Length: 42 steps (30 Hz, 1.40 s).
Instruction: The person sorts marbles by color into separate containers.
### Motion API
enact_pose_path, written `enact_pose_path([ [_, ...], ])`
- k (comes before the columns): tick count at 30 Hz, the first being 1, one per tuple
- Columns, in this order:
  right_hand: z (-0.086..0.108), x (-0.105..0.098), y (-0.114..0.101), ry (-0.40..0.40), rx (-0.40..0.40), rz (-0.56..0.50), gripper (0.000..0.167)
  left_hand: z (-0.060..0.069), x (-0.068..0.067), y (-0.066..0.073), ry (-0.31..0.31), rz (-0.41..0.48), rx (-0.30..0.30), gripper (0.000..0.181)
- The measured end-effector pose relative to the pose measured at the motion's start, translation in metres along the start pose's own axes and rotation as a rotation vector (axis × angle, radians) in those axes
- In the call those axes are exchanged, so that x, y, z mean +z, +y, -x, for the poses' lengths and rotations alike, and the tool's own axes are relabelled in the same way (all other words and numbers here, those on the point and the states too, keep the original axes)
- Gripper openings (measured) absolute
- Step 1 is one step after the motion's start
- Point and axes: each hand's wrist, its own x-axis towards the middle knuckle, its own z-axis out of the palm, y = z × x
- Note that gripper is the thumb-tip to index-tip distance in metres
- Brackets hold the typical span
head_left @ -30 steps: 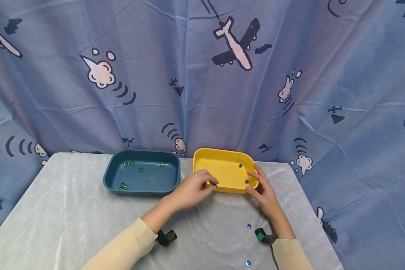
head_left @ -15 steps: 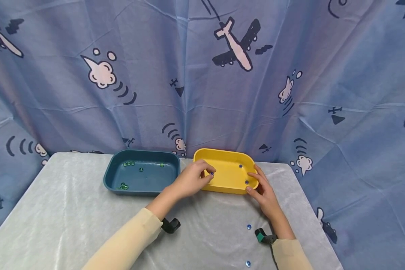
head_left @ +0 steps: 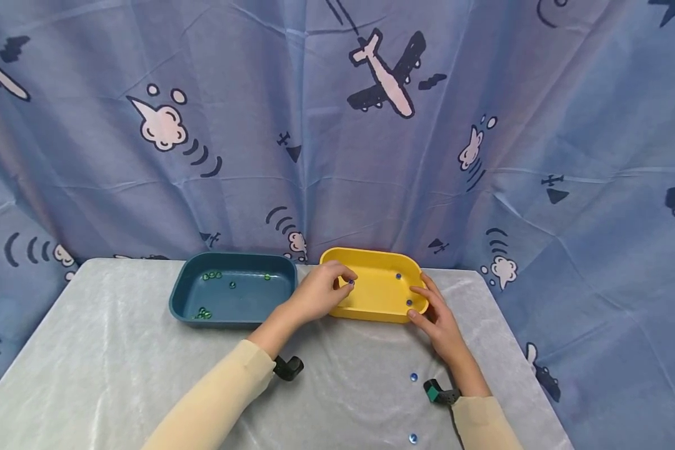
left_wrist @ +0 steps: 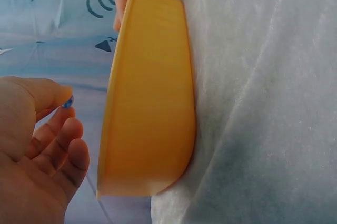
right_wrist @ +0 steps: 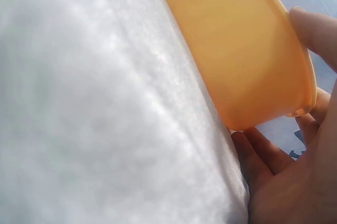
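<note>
My left hand pinches a small blue glass bead between thumb and forefinger, above the left end of a yellow tray. In the left wrist view the other fingers are loosely bent, and the bead is apart from the tray. My right hand holds the tray's right end, its thumb on the front rim and the fingers around the corner. Inside the tray lie two blue beads, one bead farther back and another bead near the right fingers.
A dark teal tray with several green beads stands left of the yellow one. On the grey cloth-covered table lie two blue beads near the right wrist. A blue patterned curtain hangs behind.
My left hand has risen from the yellow tray's front edge to above its left end, still pinching the blue bead. My right hand has stayed on the tray. The head view has shifted slightly.
</note>
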Motion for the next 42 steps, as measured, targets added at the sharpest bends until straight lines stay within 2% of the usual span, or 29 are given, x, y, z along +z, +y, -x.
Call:
enact_pose_path([
  [8,0.0,0.001,-0.002,-0.004,0.014,-0.007,0.05,-0.004,0.005,-0.003,0.019,-0.012,0.0,0.022],
  [15,-0.001,0.0,-0.004,-0.004,0.012,-0.015,0.05,-0.005,0.003,-0.003,0.01,-0.005,0.011,0.022],
  [26,-0.002,0.001,-0.001,-0.012,0.007,-0.011,0.05,0.003,0.004,-0.002,0.035,0.003,0.009,0.018],
  [31,-0.002,0.002,-0.001,-0.011,0.023,-0.006,0.051,0.009,0.011,0.0,0.047,0.034,0.03,0.016],
  [36,-0.001,0.002,-0.002,-0.01,0.026,-0.002,0.051,0.015,0.022,0.006,0.045,0.025,0.061,0.015],
  [42,-0.001,0.002,-0.002,-0.007,0.018,0.002,0.05,0.026,0.037,0.024,0.033,0.035,0.161,0.013],
])
